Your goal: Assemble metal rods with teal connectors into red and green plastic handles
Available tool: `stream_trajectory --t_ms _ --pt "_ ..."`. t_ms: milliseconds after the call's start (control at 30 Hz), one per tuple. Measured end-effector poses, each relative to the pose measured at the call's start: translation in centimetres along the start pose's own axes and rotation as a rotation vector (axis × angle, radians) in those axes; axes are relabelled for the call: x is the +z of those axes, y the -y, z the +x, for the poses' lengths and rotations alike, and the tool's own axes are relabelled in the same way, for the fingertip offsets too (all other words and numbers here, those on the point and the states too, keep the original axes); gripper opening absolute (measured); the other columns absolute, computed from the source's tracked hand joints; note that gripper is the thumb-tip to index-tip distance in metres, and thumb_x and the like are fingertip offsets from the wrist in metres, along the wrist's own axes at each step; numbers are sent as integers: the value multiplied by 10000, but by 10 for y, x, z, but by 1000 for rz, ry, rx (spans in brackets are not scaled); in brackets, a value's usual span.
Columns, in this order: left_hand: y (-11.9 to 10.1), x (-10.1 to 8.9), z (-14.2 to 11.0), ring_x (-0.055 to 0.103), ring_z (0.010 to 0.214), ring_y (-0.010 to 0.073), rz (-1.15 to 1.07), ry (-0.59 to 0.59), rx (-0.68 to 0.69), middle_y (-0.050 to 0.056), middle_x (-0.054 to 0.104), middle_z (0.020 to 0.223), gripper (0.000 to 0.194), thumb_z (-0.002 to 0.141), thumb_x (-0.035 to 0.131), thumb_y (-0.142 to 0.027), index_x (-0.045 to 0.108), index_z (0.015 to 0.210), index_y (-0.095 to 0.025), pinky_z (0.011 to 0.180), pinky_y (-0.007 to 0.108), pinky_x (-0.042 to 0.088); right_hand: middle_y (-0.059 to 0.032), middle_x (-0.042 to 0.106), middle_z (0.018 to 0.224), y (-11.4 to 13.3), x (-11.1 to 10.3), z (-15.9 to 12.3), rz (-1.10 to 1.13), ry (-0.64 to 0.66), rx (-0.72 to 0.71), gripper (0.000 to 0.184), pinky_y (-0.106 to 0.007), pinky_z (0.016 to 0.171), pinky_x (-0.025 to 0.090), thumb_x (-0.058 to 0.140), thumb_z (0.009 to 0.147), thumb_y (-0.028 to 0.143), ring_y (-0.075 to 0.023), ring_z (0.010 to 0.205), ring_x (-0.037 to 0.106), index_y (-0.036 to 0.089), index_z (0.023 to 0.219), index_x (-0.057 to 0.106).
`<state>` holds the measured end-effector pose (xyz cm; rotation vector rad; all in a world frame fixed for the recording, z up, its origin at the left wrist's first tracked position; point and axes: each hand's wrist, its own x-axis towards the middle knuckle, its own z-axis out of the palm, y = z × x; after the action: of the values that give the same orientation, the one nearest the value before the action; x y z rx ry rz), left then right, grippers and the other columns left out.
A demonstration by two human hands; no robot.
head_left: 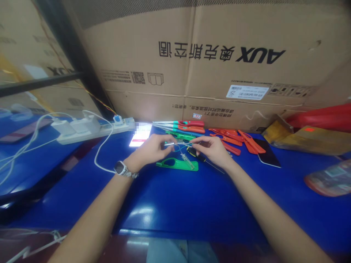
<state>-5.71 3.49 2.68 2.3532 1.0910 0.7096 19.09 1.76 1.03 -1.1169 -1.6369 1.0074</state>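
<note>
Over the blue table, my left hand (160, 147) and my right hand (210, 148) face each other with fingertips pinched. A thin blue-green wire (179, 148) runs between them, and both hands appear closed on it. Just below lies a green plastic lighter casing half (178, 164) with a small clear part (188, 160) resting on it. A black and yellow screwdriver (197, 155) lies partly under my right hand. Behind my hands are long-nosed lighters, among them a red one (189, 123) and an orange one (192, 129). Orange casing halves (233, 138) are piled right of them.
A lit phone (140, 135) lies to the left, by a white power strip (95, 130) with plugs and cables. A dark phone (270, 157) and a clear plastic container (330, 177) are on the right. A large cardboard sheet (197, 73) stands along the back.
</note>
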Motion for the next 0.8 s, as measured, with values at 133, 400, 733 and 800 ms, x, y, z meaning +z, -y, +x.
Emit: stream_trajectory --t_ms 133,400,733,800 --pt "-2 -1 -2 536 557 118 -13 18 0 14 677 738 243 803 561 -197 704 999 -186 528 238 394 -55 726 754 2 2 -1 -115 -78 -57 234 -282 500 454 731 760 375 -120 484 572 168 856 785" --pt "-12 -5 -3 507 543 124 -101 98 -61 7 648 693 289 739 527 -165 704 967 -173 494 238 361 -23 698 622 1 -5 -1 -232 -73 -107 192 -310 564 499 649 815 311 -168 535 637 182 885 772" --pt "-11 -1 -1 581 684 156 -176 65 -53 21 707 815 297 926 503 -383 713 903 -174 601 257 412 -48 718 870 0 5 -4 -562 -61 -299 134 -300 616 484 596 807 164 -154 636 621 189 845 722" --pt "-8 2 0 554 645 147 -124 45 -33 17 688 756 386 956 482 -462 717 864 -169 576 252 384 -42 723 856 -1 8 -4 -583 -58 -272 130 -312 642 482 605 808 163 -166 665 627 195 850 724"
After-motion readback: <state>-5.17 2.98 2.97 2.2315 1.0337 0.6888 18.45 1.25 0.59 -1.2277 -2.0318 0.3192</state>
